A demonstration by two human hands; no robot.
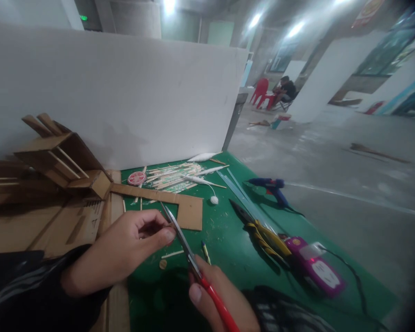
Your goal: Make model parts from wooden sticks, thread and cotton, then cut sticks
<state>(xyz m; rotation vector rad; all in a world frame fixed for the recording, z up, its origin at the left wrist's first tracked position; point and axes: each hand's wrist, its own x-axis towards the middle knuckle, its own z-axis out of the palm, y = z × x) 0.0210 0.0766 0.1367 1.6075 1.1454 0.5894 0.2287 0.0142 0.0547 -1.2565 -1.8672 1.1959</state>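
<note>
My right hand [216,286] is wrapped round the red handles of a pair of scissors [184,243], whose parted blades point up and to the left. Thumb and forefinger of my left hand [134,240] pinch together beside the blades. A sliver of something brown shows at those fingertips, too small to name. Just behind the blades lies an L-shaped piece of cardboard [190,212]. Below them, on the green tabletop [221,230], are a short thin stick [173,254], a small round disc [163,264] and a pen-like object [205,252].
A cardboard structure [65,157] stands at left. Thin wooden sticks [173,175], a red round tape roll [137,178] and a white thread ball [214,200] lie behind. Pliers [266,237], a blue glue gun [271,184] and a purple power strip [314,267] are at right. A person [286,90] sits far off.
</note>
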